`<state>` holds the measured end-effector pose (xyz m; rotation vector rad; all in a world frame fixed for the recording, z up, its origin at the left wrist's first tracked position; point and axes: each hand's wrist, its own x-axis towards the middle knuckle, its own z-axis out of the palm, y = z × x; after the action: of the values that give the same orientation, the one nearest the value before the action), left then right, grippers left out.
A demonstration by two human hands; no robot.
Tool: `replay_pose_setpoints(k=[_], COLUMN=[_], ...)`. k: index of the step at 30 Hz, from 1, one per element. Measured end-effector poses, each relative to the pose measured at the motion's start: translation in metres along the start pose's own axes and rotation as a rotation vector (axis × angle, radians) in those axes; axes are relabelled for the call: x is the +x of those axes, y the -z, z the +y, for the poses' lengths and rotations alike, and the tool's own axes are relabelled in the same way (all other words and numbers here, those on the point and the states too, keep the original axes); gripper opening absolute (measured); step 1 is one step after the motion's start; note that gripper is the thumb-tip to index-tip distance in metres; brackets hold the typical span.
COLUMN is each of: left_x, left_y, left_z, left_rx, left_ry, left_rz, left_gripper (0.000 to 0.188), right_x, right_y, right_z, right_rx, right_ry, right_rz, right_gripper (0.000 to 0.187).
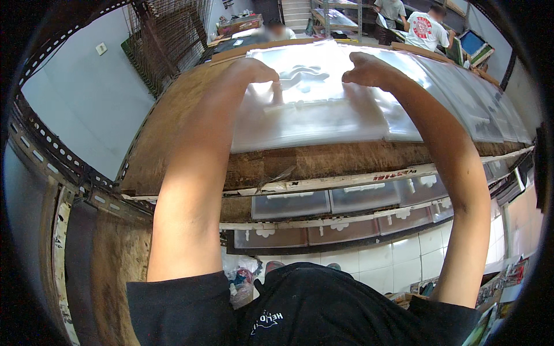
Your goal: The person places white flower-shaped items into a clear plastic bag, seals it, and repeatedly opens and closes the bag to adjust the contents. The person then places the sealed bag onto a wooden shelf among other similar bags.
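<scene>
In the head view, reaches forward with the left hand (257, 70), partly curled near the left side of a layered pile of clear, glossy plastic sheets (311, 124), and with the right hand (369, 71), loosely bent with a gap between thumb and forefinger, near the right side; cannot tell a grip from a light touch for either. Shows the pile flat on a worn, brown wooden tabletop (245, 170), beside more overlapping transparent sheets (485, 109) and above greyish translucent rectangular panels (291, 206) on a lower shelf.
</scene>
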<state>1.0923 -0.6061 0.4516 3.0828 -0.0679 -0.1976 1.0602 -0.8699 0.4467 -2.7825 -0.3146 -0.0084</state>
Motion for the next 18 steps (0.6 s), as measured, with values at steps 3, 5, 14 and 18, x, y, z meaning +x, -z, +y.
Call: replay_pose_setpoints(k=[3, 5, 14, 18], left_x=[-0.005, -0.011, 0.015, 0.002], left_y=[0.006, 0.008, -0.010, -0.013], left_z=[0.009, 0.010, -0.025, -0.025], left_rx=[0.004, 0.012, -0.281, -0.289], left_ry=[0.032, 0.048, 0.153, 0.074], left_rz=[-0.027, 0.007, 0.169, 0.186], left_gripper=[0.065, 0.065, 0.060, 0.057], right_x=[0.002, 0.010, -0.001, -0.001], right_y=[0.000, -0.004, -0.002, -0.006], right_z=[0.001, 0.001, -0.002, -0.001], right_rx=[-0.062, -0.140, -0.081, -0.096], right_ry=[0.017, 0.040, 0.033, 0.056], right_rz=[0.010, 0.011, 0.010, 0.002], right_gripper=[0.058, 0.058, 0.057, 0.057])
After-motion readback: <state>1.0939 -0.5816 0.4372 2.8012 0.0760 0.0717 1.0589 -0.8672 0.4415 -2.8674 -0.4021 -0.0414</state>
